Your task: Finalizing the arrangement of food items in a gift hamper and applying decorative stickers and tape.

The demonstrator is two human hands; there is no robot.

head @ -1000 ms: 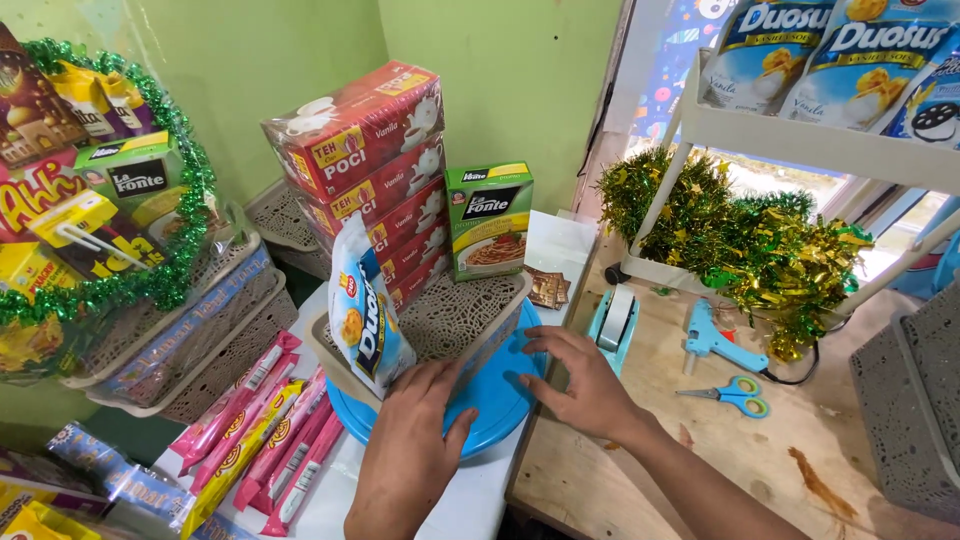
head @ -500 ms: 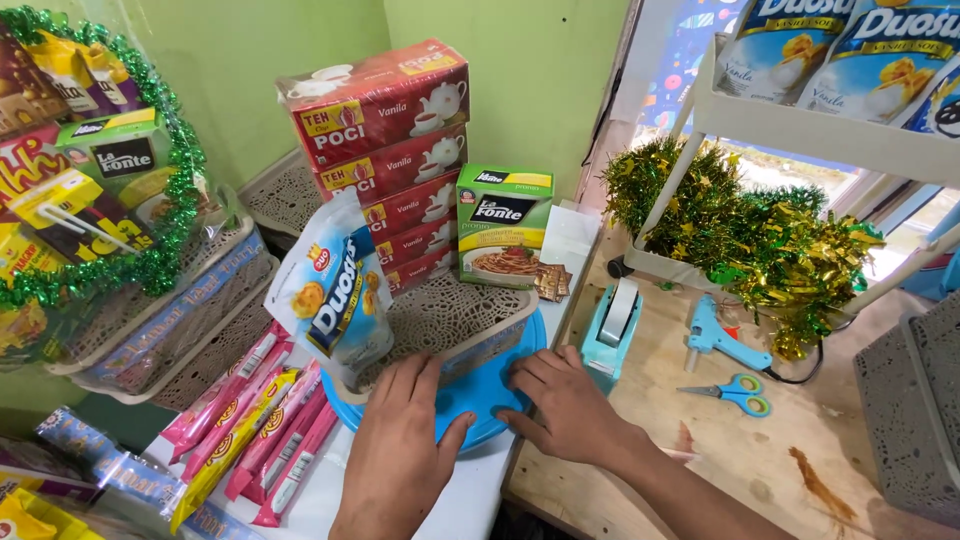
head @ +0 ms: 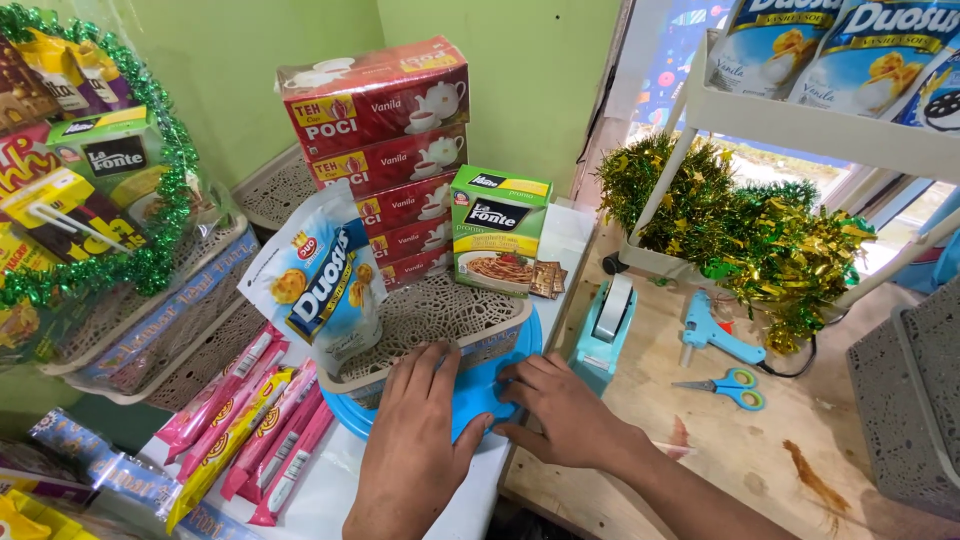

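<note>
We see both hands pressed flat, fingers spread and gripping nothing: the left hand (head: 418, 430) lies on the round blue plate (head: 470, 392) with its fingertips against the front wall of the beige lattice basket (head: 440, 325), and the right hand (head: 560, 408) rests on the plate's right edge. The basket sits on the plate, on the white surface (head: 340, 475), holding a white and blue biscuit pouch (head: 320, 280), a stack of red tea boxes (head: 385, 150) and a green pasta box (head: 497, 230). Pink wafer sticks (head: 265, 410) lie left of the plate, while a teal tape dispenser (head: 605, 330), blue glue gun (head: 715, 335) and scissors (head: 730, 388) lie to the right.
</note>
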